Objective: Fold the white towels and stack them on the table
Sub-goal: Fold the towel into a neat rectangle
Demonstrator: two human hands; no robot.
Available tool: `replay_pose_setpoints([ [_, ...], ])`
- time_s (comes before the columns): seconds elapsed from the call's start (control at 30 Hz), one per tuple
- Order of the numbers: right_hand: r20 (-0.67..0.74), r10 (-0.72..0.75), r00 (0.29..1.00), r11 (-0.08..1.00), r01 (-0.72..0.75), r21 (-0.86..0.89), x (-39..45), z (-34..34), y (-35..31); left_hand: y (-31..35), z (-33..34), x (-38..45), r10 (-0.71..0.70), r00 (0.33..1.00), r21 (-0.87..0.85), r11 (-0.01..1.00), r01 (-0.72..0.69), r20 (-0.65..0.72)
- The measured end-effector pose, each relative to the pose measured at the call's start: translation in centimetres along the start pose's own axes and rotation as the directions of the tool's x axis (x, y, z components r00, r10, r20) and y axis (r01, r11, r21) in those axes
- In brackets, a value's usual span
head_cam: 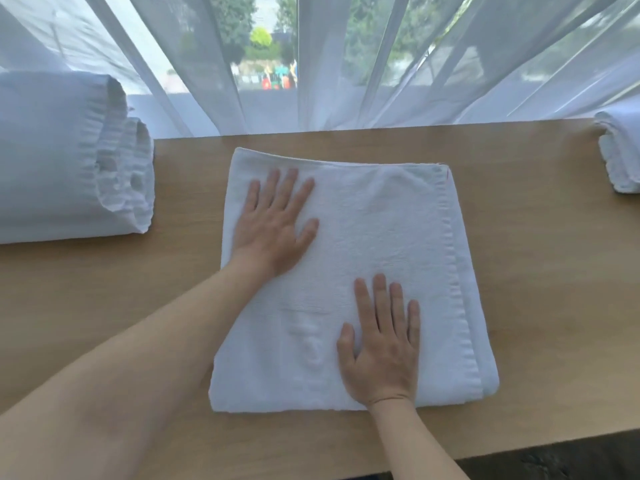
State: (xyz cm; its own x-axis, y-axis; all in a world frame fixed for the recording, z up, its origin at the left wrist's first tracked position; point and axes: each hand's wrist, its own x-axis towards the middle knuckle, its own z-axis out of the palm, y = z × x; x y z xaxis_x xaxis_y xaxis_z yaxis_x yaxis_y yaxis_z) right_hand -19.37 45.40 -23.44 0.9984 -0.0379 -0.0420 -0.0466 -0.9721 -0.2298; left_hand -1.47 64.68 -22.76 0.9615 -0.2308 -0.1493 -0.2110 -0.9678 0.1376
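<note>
Head view: both hands lie flat, fingers straight, on the folded white towel [398, 237] mid-table [540, 271]; left hand [273, 220] farther, right hand [381, 344] nearer, gripping nothing.

A folded white towel [349, 271] lay flat at the middle of the wooden counter [540, 289]. The left hand [275, 223] pressed flat on the towel's far left part, the right hand [382, 344] flat on its near edge. A pile of folded towels [69, 157] sat left of the towel, another towel stack [620, 154] to its far right, sheer curtains [346, 60] behind it.
</note>
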Motion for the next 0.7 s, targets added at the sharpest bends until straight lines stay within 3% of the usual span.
replay_pose_setpoints([
  [0.27,-0.002,-0.002,1.000,0.999,0.002,-0.041,0.1,0.1,0.0,0.0,-1.4,3.7,-0.015,1.000,-0.072,0.997,0.014,-0.001],
  [0.37,-0.009,0.005,1.000,0.999,-0.006,-0.043,0.0,0.0,0.0,3.7,-0.1,-3.4,-0.016,1.000,-0.234,0.972,0.019,0.015],
  [0.53,-0.020,-0.005,1.000,0.999,0.004,-0.045,0.0,0.0,0.0,5.2,3.5,-17.9,0.081,0.997,-0.079,0.994,-0.082,-0.013],
  [0.7,-0.020,0.009,1.000,0.999,-0.010,-0.035,-0.1,-0.2,-0.1,3.3,3.1,-18.8,0.089,0.995,-0.014,0.996,-0.089,-0.039],
])
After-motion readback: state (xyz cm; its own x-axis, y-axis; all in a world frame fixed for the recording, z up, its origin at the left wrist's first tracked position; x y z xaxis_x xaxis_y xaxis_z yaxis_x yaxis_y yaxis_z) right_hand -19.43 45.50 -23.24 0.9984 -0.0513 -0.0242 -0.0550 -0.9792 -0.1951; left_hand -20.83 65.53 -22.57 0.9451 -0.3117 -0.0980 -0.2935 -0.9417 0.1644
